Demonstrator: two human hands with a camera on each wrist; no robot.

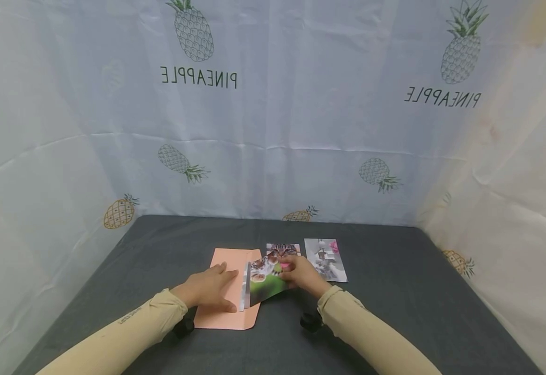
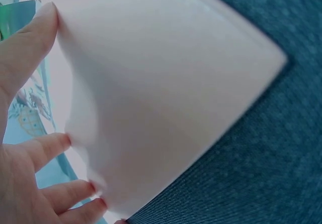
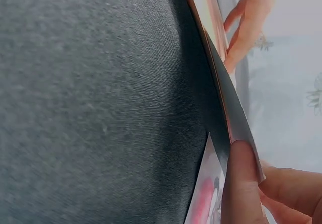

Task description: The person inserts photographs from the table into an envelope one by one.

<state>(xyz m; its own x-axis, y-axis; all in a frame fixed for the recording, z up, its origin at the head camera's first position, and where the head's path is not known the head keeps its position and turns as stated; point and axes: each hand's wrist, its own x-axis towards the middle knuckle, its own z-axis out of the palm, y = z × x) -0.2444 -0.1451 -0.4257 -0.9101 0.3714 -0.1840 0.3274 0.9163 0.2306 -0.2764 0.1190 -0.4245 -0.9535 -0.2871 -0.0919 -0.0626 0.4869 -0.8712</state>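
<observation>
Evenly peach envelope (image 1: 235,289); colourful photo (image 1: 265,285), green along bottom.

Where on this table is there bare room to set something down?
Bare dark-grey cloth-covered table lies right of the rectangular grey-and-pink photo print and, beyond the left hand, left of the peach paper envelope. Crowded: the middle, where that hand touches the envelope and the right hand holds a green cat print.

Rear photo (image 1: 282,248) partly hidden, sleeve lettering (image 1: 129,315) too small to read
The held photo (image 1: 267,289) covers the rear photo's lower part; the right hand (image 1: 303,274) hides the held photo's right end.
</observation>
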